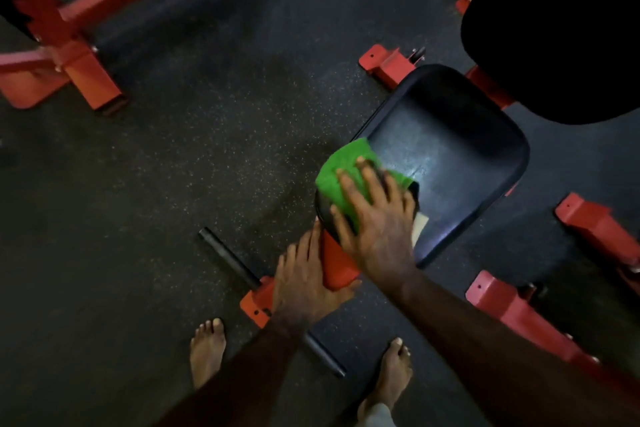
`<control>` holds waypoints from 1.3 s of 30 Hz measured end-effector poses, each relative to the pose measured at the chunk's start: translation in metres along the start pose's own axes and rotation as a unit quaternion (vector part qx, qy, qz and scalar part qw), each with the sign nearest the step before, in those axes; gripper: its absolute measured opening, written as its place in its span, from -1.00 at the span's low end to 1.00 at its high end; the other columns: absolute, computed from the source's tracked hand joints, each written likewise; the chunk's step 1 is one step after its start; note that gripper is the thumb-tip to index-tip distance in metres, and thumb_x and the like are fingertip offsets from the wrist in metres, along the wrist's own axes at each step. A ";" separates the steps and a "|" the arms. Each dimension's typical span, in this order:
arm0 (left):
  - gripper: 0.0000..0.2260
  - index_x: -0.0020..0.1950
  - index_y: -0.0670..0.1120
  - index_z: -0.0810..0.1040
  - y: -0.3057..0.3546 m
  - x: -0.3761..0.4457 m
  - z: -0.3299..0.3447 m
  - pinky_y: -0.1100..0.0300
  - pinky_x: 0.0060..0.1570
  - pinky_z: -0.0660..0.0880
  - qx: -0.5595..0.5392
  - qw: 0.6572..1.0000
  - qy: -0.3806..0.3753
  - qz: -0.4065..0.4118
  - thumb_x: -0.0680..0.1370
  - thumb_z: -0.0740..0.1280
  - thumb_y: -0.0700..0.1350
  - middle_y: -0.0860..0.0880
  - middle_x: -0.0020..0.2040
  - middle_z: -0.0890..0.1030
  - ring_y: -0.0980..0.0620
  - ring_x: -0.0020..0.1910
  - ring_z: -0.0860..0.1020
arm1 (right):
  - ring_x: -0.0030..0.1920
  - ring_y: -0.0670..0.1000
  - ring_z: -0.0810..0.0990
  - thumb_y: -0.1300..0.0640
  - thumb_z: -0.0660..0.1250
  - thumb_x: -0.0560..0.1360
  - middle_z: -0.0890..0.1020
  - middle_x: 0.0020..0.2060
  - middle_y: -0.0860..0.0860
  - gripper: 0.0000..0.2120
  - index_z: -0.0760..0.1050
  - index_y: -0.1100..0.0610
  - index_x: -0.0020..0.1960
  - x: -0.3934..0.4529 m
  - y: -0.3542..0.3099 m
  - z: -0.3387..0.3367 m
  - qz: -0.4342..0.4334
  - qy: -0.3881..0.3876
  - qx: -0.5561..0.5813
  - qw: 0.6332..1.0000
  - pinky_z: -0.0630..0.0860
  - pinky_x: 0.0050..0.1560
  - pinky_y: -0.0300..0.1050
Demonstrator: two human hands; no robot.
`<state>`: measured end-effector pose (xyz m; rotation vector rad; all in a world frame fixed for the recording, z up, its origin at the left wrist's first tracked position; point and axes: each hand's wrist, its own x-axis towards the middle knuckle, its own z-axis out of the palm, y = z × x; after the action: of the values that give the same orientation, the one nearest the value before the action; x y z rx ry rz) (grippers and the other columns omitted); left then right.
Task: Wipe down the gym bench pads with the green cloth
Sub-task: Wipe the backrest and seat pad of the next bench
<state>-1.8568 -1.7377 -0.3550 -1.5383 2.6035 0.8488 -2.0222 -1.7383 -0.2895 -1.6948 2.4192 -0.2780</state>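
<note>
We press the right hand (377,218) flat, fingers spread, on the green cloth (341,173), pinning it to the near end of the seat pad (450,156) right of frame centre; an open palm spreads pressure for wiping. The left hand (304,284) wraps its grip around the red frame post (337,269) below, likely to brace us. The pad gleams. A back pad (554,28) fills the upper right. Speckled rubber floor (173,166) carries more red frames (79,55).

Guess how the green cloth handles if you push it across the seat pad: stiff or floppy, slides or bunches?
Probably floppy: the green cloth lies rumpled and draped over the seat pad edge. It likely slides under the flat right hand, since the pad looks glossy. Loose edges may bunch.
</note>
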 end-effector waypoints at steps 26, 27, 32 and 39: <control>-0.19 0.36 -0.01 0.40 0.006 -0.001 0.003 -0.09 0.11 0.50 -0.010 1.000 0.008 -0.011 0.23 0.29 0.41 -0.12 0.18 0.60 -0.19 0.11 0.51 | 0.55 0.24 0.27 -0.18 0.25 0.62 0.16 0.66 0.00 -0.39 0.20 -0.16 0.64 -0.027 0.028 0.000 -0.301 -0.090 -0.093 0.945 0.31 0.45 0.31; -0.10 0.42 -0.02 0.41 0.007 0.002 -0.001 -0.08 0.17 0.48 -0.007 0.999 -0.016 -0.031 0.19 0.34 0.44 -0.09 0.24 0.57 -0.17 0.17 0.51 | 0.54 0.24 0.30 -0.15 0.28 0.62 0.17 0.66 0.03 -0.38 0.20 -0.14 0.64 -0.020 0.033 -0.002 -0.249 -0.078 -0.082 0.962 0.34 0.43 0.33; 0.01 0.57 0.01 0.22 0.013 0.004 -0.011 -0.10 0.30 0.37 -0.053 0.996 -0.041 -0.052 0.23 0.40 0.42 0.01 0.41 0.43 -0.08 0.35 0.43 | 0.53 0.28 0.28 -0.09 0.30 0.60 0.25 0.62 0.11 -0.38 0.27 -0.07 0.62 -0.023 0.003 -0.001 0.030 0.003 -0.011 0.999 0.30 0.43 0.37; -0.59 0.45 -0.03 0.53 0.003 0.027 -0.026 0.27 0.35 0.40 -0.375 0.915 0.092 -0.115 0.63 0.16 0.00 0.03 0.39 0.58 0.17 0.34 0.50 | 0.54 0.23 0.32 -0.09 0.32 0.60 0.25 0.62 0.07 -0.39 0.27 -0.09 0.62 -0.035 0.033 -0.010 0.023 -0.012 -0.012 1.000 0.34 0.44 0.30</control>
<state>-1.8668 -1.7699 -0.3385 -2.1040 2.2234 1.8972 -2.0427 -1.6942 -0.2864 -1.6398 2.4514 -0.2223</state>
